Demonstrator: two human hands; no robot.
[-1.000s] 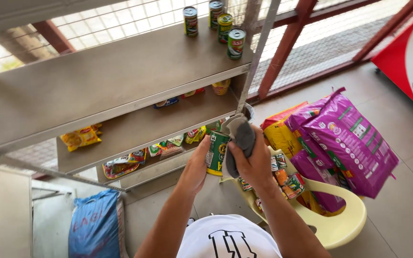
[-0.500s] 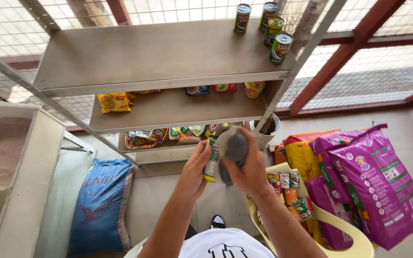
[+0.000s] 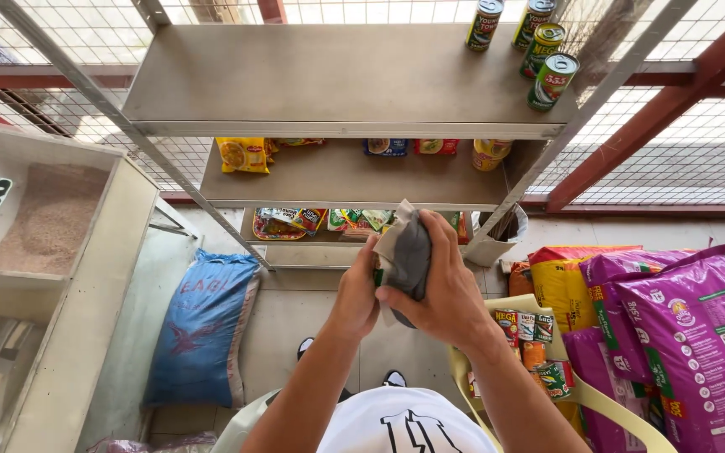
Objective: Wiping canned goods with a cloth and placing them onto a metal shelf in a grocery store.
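Observation:
My right hand (image 3: 445,289) is closed around a grey cloth (image 3: 409,256) that wraps over a can. My left hand (image 3: 356,295) grips the can from the left; only a sliver of green label (image 3: 378,277) shows, the rest is hidden by cloth and fingers. Both hands are held up in front of a grey metal shelf rack (image 3: 329,80). Several green-labelled cans (image 3: 551,80) stand on the right end of its top shelf.
Snack packets (image 3: 245,155) lie on the middle shelf, more packets (image 3: 283,222) on the lowest. A yellow plastic chair (image 3: 539,361) holds several cans at the right, beside yellow (image 3: 560,281) and purple (image 3: 685,335) sacks. A blue sack (image 3: 203,327) and a grain bin (image 3: 48,218) are left.
The view has swung left and closer, bringing the grain bin and blue sack into sight. The cloth now covers more of the can, with both hands still on it.

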